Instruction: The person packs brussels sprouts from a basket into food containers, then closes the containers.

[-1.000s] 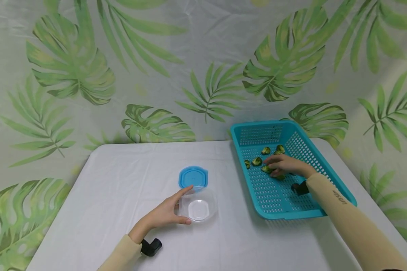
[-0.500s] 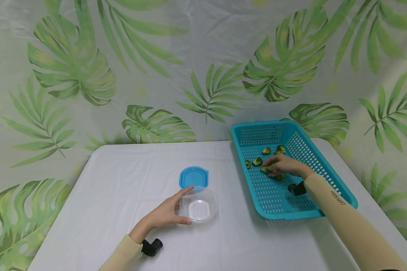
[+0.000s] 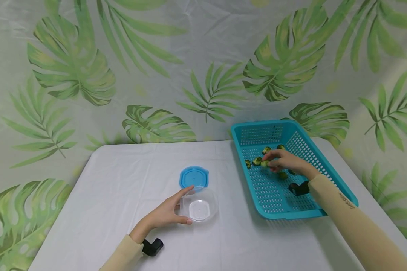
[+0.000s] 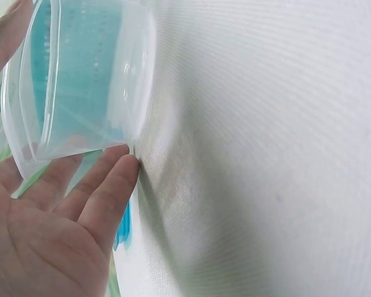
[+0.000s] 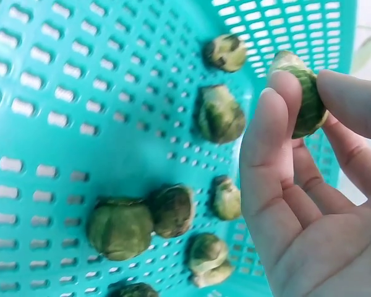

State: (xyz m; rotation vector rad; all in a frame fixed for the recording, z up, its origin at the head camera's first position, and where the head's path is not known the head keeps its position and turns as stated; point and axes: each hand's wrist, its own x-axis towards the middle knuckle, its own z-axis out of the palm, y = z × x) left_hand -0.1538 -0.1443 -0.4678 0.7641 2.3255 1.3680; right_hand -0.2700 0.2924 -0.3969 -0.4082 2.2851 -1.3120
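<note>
My right hand [image 3: 288,162] is over the turquoise basket [image 3: 291,216], pinching a Brussels sprout [image 5: 307,102] between thumb and fingertips. In the right wrist view the sprout is held above the basket floor, and several other sprouts [image 5: 120,228] lie below it. On the table, my left hand [image 3: 166,212] holds a clear plastic container [image 3: 199,205] from its left side, with thumb and fingers around its wall. The left wrist view shows the fingers [image 4: 105,204] against the container; no contents show through its wall.
A blue lid [image 3: 193,177] lies flat just behind the container. The basket has raised, perforated walls and stands at the table's right side. White cloth [image 3: 139,165] covers the table, and a leaf-patterned curtain [image 3: 217,45] hangs behind it.
My right hand has picked up a sprout and raised it slightly, uncovering another sprout beneath the hand. My left hand and the container have stayed in place.
</note>
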